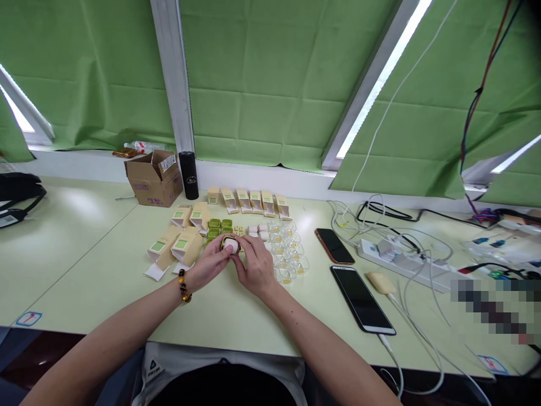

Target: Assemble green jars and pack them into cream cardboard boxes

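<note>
1. Centrally, just below mid-frame, a small pinkish-white piece (231, 246) sits within a dark green square frame (224, 240), both raised between the two hands.
2. The left hand (210, 264) grips them from the left, its thumb pressed against the white face; a beaded bracelet (183, 286) circles that wrist.
3. The right hand (257, 263) closes on the right edge with thumb and fingertips, so both hands are gripping the same item.
4. Just beyond the hands, at the centre, stand green square cups (214, 224), with small yellow pieces (239, 229) to their right, then more pinkish-white blocks (262, 228) and clear plastic pieces (291, 248).
5. Left of centre lie opened cream cartons (158, 247); a row of similar cartons (256, 201) runs behind the cups.
6. Right of centre, two phones (362, 300) rest near a white power strip (406, 266).
7. Toward the upper left, an open cardboard box (154, 180) stands beside a black cylinder (189, 176).
</note>
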Available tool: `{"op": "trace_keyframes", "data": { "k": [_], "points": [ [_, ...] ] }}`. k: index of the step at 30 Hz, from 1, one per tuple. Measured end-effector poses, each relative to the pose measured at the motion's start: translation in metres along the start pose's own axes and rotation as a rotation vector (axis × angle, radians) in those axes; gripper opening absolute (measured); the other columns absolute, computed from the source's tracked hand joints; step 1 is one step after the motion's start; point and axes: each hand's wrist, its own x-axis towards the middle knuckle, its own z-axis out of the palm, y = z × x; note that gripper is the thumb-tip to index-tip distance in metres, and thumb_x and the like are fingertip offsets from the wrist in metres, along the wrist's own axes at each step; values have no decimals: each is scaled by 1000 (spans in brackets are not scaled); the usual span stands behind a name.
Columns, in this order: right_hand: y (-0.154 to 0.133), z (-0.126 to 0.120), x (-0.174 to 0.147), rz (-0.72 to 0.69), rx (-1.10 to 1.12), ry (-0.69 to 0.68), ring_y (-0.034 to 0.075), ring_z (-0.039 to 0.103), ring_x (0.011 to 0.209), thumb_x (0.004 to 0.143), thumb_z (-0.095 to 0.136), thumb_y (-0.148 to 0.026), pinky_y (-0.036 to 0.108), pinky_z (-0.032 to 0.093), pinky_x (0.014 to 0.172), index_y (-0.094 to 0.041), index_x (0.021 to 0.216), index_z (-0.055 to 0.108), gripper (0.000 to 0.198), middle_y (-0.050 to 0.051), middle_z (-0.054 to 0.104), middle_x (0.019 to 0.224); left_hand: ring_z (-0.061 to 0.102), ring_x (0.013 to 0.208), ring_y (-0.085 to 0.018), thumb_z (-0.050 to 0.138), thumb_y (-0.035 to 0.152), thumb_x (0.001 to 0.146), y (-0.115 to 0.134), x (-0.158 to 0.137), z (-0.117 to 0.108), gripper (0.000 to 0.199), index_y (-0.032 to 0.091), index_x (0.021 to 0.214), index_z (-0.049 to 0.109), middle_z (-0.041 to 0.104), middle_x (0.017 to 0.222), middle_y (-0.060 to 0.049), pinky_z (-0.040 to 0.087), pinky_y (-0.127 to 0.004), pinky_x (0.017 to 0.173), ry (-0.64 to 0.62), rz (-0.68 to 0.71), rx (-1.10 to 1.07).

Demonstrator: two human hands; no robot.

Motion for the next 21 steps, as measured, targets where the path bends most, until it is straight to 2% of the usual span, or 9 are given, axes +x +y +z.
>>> {"op": "trace_keyframes", "data": {
  "k": [7, 12, 17, 21],
  "points": [
    [0, -1, 0, 16, 9, -10, 29, 66, 108, 101, 58, -25, 44, 61, 88, -18, 146, 54, 45, 16, 68, 124, 58, 101, -15, 88, 33, 83, -2, 0, -4, 42, 20, 118, 70, 64, 109, -5, 48, -23, 88, 36, -22, 51],
    [-1, -1, 1, 10, 22, 3, 30, 65, 108, 101, 59, -24, 44, 61, 87, -17, 144, 55, 44, 16, 68, 123, 57, 105, -16, 90, 36, 80, -2, -1, -4, 50, 19, 121, 69, 62, 114, -6, 48, -23, 88, -12, 9, 55],
    [-3, -1, 1, -7, 1, 5, 29, 66, 105, 101, 59, -25, 43, 61, 85, -16, 143, 55, 43, 16, 69, 119, 56, 89, -15, 84, 48, 85, -6, 3, -2, 45, 17, 113, 68, 62, 96, -4, 47, -23, 75, 32, 39, 143],
    [-4, -2, 1, 1, 7, 1, 29, 66, 107, 102, 57, -27, 44, 61, 87, -18, 143, 55, 42, 16, 69, 120, 56, 87, -15, 79, 49, 89, -8, 4, -2, 42, 17, 113, 67, 61, 92, -3, 46, -23, 71, 59, 56, 220]
  ]
}}
